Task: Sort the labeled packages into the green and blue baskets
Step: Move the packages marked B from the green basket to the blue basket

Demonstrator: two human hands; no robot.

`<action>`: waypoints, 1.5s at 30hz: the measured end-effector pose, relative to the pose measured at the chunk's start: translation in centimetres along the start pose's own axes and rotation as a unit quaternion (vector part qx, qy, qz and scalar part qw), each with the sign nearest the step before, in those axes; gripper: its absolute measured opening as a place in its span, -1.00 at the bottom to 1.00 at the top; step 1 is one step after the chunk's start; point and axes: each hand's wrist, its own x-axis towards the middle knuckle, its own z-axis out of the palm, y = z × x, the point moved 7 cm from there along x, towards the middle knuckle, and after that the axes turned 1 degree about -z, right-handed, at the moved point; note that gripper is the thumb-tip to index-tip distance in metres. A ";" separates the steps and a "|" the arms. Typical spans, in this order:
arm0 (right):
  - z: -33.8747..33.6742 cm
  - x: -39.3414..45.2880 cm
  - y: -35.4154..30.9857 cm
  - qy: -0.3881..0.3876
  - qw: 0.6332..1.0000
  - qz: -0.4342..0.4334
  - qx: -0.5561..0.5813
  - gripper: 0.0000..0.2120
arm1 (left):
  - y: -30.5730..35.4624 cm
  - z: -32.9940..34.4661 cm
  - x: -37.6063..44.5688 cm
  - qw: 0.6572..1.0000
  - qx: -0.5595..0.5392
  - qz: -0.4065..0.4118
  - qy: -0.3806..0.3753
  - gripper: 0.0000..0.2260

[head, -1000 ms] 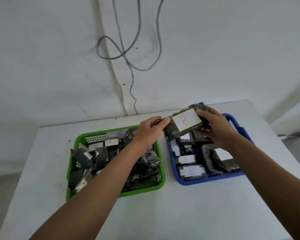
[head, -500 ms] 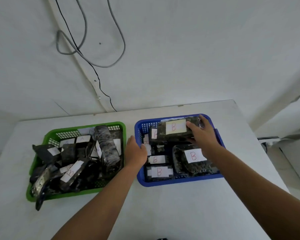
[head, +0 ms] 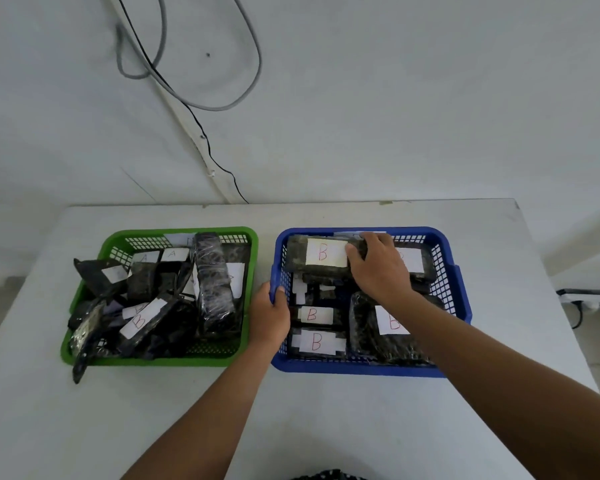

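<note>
A blue basket (head: 452, 268) on the right holds several dark wrapped packages with white labels marked B. At its back lies a dark B package (head: 321, 254), and my right hand (head: 378, 268) grips the right end of it, fingers curled over its top. My left hand (head: 270, 310) holds the blue basket's left rim, thumb over the edge. A green basket (head: 246, 237) on the left is heaped with dark packages, some labelled A, one near the front labelled B (head: 142, 318).
Both baskets stand side by side on a white table (head: 326, 410) against a white wall. Grey and black cables (head: 201, 105) hang on the wall behind. One package (head: 80, 365) sticks out over the green basket's front left corner. A power strip (head: 589, 296) lies beyond the table's right edge.
The B package went from held up in both hands down into the back of the blue basket. My left hand let go of it and moved to the basket's left rim.
</note>
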 end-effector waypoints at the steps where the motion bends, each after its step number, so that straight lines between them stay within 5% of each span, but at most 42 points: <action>1: -0.1 0.1 0.2 0.003 1.000 -0.013 -0.016 -0.46 | 0.0 0.0 0.0 1.000 -0.002 0.002 -0.003 -0.75; 6: 0.6 -1.2 -1.2 -0.064 0.970 -0.220 -0.076 -0.25 | -0.1 0.0 0.2 1.000 -0.011 0.008 -0.013 -0.74; 15: 1.1 -0.7 -0.8 -0.068 0.974 -0.207 -0.067 -0.26 | 0.4 -0.1 0.5 1.000 0.008 0.011 -0.018 -0.83; 18: 0.2 -1.6 -1.8 -0.029 0.972 -0.220 -0.077 -0.31 | 2.0 -1.1 0.0 0.999 0.021 0.034 -0.015 -0.67; 26: 0.9 -5.6 -10.4 0.014 0.950 -0.310 -0.037 -0.48 | 5.6 -11.9 -1.6 0.987 0.027 0.155 0.036 -0.73; 34: 8.9 -9.6 -23.2 -0.047 0.918 -0.392 -0.032 -0.52 | -0.5 -26.8 0.1 0.957 0.142 0.191 0.166 -0.77; 45: 21.7 -9.3 -34.5 -0.130 0.934 -0.327 -0.060 -0.49 | -6.9 -34.6 8.4 0.976 0.107 0.131 0.135 -0.75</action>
